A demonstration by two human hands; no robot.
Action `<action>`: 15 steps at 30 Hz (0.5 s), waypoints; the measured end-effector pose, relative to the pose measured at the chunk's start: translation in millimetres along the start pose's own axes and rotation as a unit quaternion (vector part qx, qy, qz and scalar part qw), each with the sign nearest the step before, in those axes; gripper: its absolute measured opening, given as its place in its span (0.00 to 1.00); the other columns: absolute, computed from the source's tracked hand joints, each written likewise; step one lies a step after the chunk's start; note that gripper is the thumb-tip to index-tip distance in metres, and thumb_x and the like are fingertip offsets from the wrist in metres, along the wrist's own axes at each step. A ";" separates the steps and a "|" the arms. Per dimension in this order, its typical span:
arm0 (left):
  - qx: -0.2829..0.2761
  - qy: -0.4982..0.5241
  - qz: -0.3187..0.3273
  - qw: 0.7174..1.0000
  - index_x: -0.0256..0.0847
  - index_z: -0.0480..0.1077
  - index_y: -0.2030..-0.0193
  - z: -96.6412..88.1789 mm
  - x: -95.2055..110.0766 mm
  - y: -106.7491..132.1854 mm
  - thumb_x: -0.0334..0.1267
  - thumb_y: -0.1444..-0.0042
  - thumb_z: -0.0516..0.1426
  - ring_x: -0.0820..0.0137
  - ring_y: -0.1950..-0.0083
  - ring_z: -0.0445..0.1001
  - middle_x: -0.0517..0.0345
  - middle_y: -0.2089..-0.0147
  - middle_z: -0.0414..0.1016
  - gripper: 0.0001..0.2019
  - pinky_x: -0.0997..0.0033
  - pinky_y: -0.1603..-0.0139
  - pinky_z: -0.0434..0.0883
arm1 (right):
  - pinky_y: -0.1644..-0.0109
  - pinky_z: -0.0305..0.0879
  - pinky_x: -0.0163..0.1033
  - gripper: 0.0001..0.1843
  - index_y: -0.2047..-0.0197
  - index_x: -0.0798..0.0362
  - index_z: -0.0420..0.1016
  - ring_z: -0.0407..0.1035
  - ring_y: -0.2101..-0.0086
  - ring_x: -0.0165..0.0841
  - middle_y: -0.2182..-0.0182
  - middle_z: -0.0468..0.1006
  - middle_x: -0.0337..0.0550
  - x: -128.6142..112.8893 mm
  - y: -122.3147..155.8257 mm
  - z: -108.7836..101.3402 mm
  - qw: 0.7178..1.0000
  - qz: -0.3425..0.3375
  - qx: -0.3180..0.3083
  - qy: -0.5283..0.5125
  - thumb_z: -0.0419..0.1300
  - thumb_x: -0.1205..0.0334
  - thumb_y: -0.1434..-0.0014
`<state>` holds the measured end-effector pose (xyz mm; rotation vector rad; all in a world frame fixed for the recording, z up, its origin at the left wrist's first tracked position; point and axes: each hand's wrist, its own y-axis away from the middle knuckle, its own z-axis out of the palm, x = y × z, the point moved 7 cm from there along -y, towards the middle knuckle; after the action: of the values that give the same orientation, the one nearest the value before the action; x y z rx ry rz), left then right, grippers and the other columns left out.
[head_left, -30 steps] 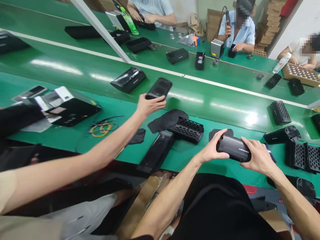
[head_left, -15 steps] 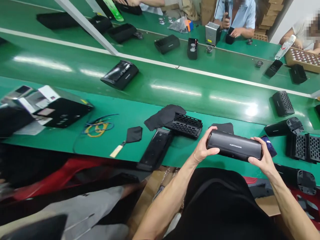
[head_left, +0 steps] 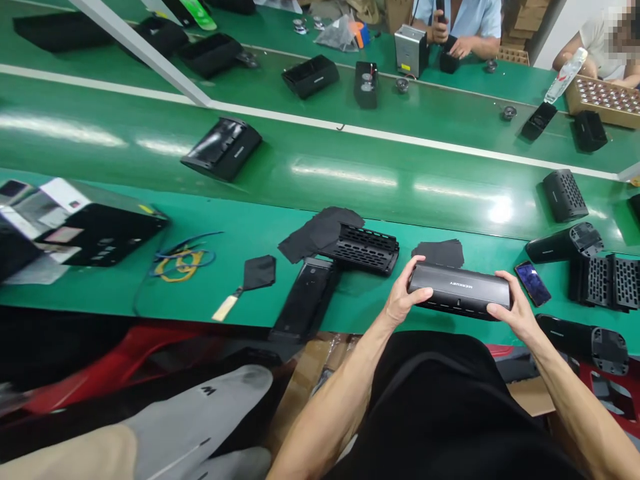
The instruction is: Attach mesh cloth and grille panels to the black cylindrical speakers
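Note:
A long black speaker housing (head_left: 460, 287) with white "MERKURY" lettering is held level above the near edge of the green table. My left hand (head_left: 404, 293) grips its left end, thumb on the front face. Its right end is in my right hand (head_left: 515, 307), thumb also on the front. Behind it lie black fabric pieces (head_left: 440, 253). A phone (head_left: 533, 283) rests just right of my right hand. To the left are a perforated black grille (head_left: 367, 249), a long black panel (head_left: 304, 297) and more dark fabric (head_left: 320, 233).
On the belt sits a black housing (head_left: 223, 148). Several grilles (head_left: 603, 283) and cylindrical housings (head_left: 565, 243) stand at right. Coiled wires (head_left: 183, 263) and a black box (head_left: 103, 230) lie left. Across the belt, a co-worker (head_left: 460, 33) handles a black part. A slanted white post (head_left: 145, 50) crosses upper left.
The speaker housing has tilted in my hands, showing a slotted lower edge. The phone beside my right hand is now more visible. The whole view has shifted slightly.

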<state>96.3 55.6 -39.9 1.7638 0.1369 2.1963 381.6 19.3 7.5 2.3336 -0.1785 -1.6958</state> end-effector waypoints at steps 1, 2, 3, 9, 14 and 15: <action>0.001 0.000 -0.018 1.000 0.43 0.64 0.29 -1.4 -5.7 -1.9 0.55 0.55 0.70 0.49 0.41 0.73 0.50 0.43 0.76 0.47 0.53 0.35 0.67 | 0.43 0.73 0.49 0.47 0.32 0.47 0.62 0.73 0.46 0.48 0.42 0.74 0.51 6.4 -1.9 2.1 1.000 0.016 0.000 -0.011 0.70 0.33 0.46; 0.000 -0.002 -0.039 0.999 0.43 0.65 0.29 -2.8 -12.7 -3.7 0.56 0.54 0.70 0.48 0.39 0.73 0.50 0.41 0.76 0.46 0.52 0.33 0.66 | 0.45 0.73 0.49 0.46 0.33 0.47 0.63 0.73 0.48 0.47 0.45 0.75 0.50 14.2 -3.6 4.3 0.999 0.037 0.000 -0.025 0.70 0.33 0.46; -0.004 -0.005 -0.062 0.998 0.44 0.65 0.29 -4.1 -20.3 -5.0 0.58 0.52 0.70 0.47 0.36 0.71 0.49 0.38 0.75 0.45 0.51 0.31 0.64 | 0.47 0.74 0.48 0.45 0.33 0.47 0.64 0.74 0.50 0.46 0.47 0.76 0.49 23.4 -4.8 6.7 0.997 0.067 -0.003 -0.041 0.70 0.33 0.45; -0.029 0.021 -0.126 0.991 0.44 0.62 0.26 -6.4 -55.5 -2.0 0.60 0.52 0.71 0.47 0.30 0.69 0.47 0.33 0.74 0.50 0.52 0.27 0.62 | 0.53 0.75 0.44 0.53 0.27 0.41 0.59 0.77 0.55 0.42 0.46 0.77 0.48 68.1 9.4 24.3 0.959 0.212 -0.041 -0.186 0.74 0.33 0.48; 0.002 0.029 -0.160 0.987 0.40 0.68 0.30 -7.1 -69.8 -5.0 0.62 0.53 0.70 0.45 0.33 0.72 0.46 0.38 0.79 0.47 0.50 0.29 0.65 | 0.68 0.71 0.36 0.48 0.33 0.41 0.67 0.74 0.63 0.37 0.49 0.77 0.45 84.8 19.6 26.7 0.949 0.253 -0.006 -0.190 0.78 0.37 0.52; -0.001 0.021 -0.174 0.984 0.41 0.69 0.30 -8.0 -72.2 -6.0 0.62 0.52 0.70 0.45 0.32 0.72 0.45 0.38 0.79 0.46 0.49 0.29 0.65 | 0.71 0.70 0.36 0.46 0.34 0.42 0.68 0.73 0.64 0.37 0.50 0.77 0.45 87.9 20.5 27.0 0.945 0.274 -0.007 -0.180 0.76 0.36 0.51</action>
<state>103.2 40.1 -110.8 1.5542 0.4191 1.9781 384.7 -25.4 -75.5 1.7080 -0.7962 -1.7779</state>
